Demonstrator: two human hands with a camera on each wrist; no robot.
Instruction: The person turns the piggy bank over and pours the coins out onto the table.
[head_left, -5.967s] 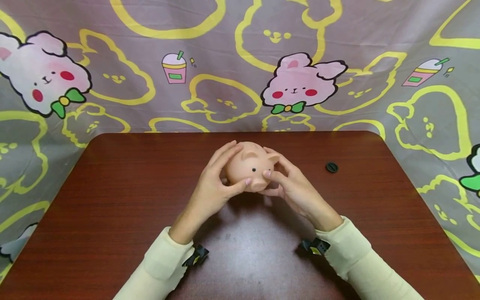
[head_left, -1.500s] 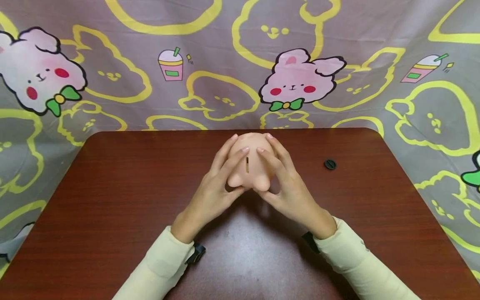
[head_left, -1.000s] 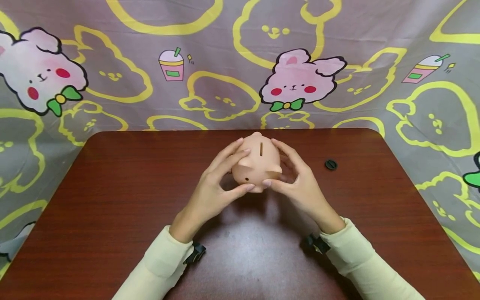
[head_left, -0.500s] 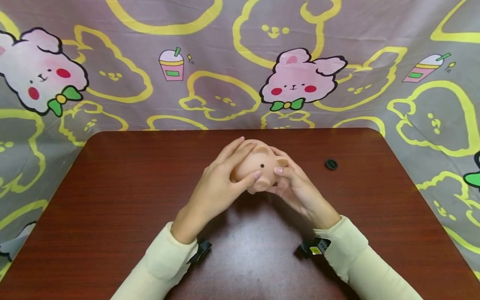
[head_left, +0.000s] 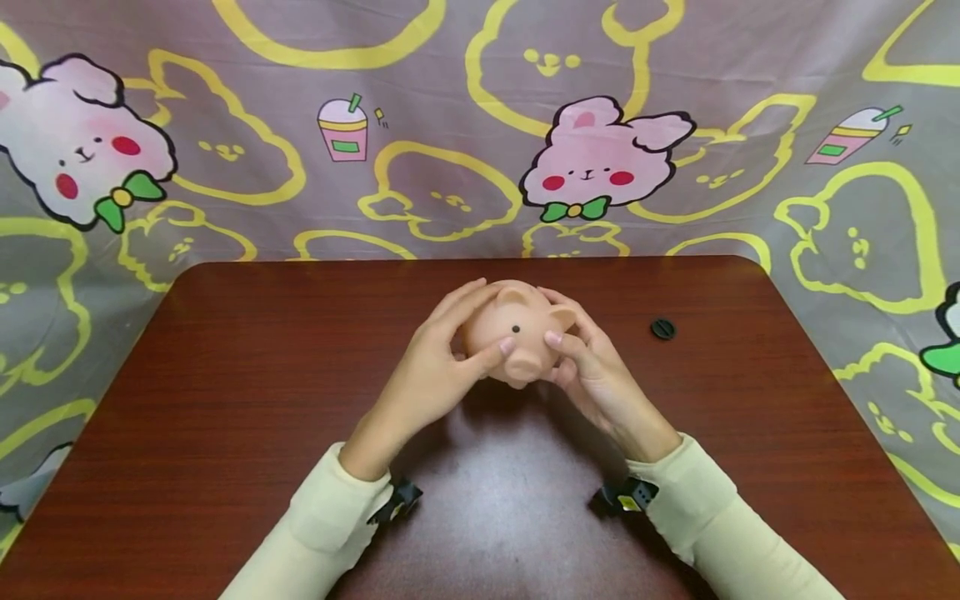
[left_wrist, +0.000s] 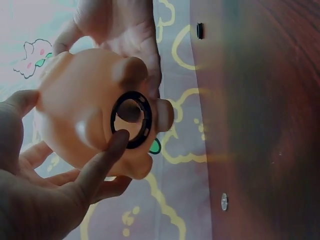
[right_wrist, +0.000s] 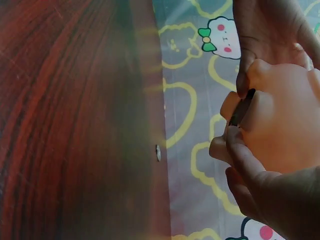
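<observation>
A pink piggy bank (head_left: 529, 332) is held between both hands over the middle of the table, its snout facing the head camera. My left hand (head_left: 431, 367) grips one side, thumb beside the snout. The other side is gripped by my right hand (head_left: 602, 379), its thumb near the eye. On the underside, the left wrist view shows a black ring (left_wrist: 115, 111) around an open hole, with a left fingertip (left_wrist: 119, 140) at its edge. In the right wrist view a right fingertip (right_wrist: 234, 134) also reaches the ring. A black slotted cap (head_left: 663, 329) lies on the table, right of the hands.
A brown wooden table (head_left: 225, 400) stretches out on both sides of the hands. A small silvery disc (left_wrist: 224, 201) lies on it, seen in the wrist views. Behind the table hangs a grey cloth (head_left: 442, 75) with cartoon prints.
The piggy bank has been turned in both hands: its coin slot faced the camera, then its snout came round to the front. In the last half second it has turned slightly. The cap stays put.
</observation>
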